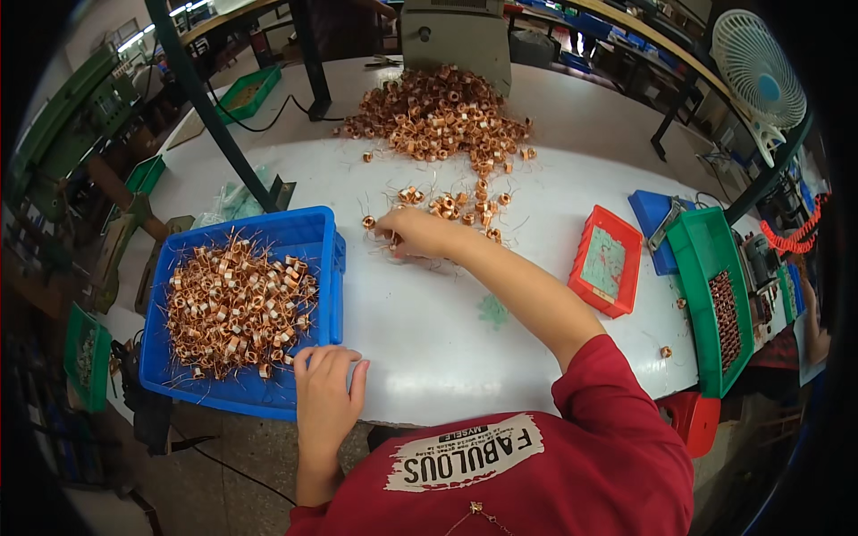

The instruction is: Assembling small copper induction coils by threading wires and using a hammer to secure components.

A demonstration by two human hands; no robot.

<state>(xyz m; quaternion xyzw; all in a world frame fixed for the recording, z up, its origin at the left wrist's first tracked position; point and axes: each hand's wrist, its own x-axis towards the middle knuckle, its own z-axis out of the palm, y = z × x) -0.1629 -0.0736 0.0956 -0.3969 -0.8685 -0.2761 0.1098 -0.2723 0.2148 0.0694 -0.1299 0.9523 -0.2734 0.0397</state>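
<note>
Small copper wire coils with loose wire ends lie scattered in the middle of the white table [429,357]. My right hand [418,234] reaches over to the left side of this scatter, its fingers bent down and closed around a copper coil [394,239], which they partly hide. One more coil [368,221] lies just left of those fingertips. A blue bin [332,277] at the left holds a heap of similar coils [237,308]. My left hand [329,389] rests at the bin's near right corner, fingers loosely bent over the rim, thumb apart, holding nothing.
A large coil pile [442,116] lies at the back before a grey metal box [456,36]. To the right are a red tray [608,259], a blue box [657,228] and a green tray [706,295] with coils in rows. A fan [760,71] hangs at upper right.
</note>
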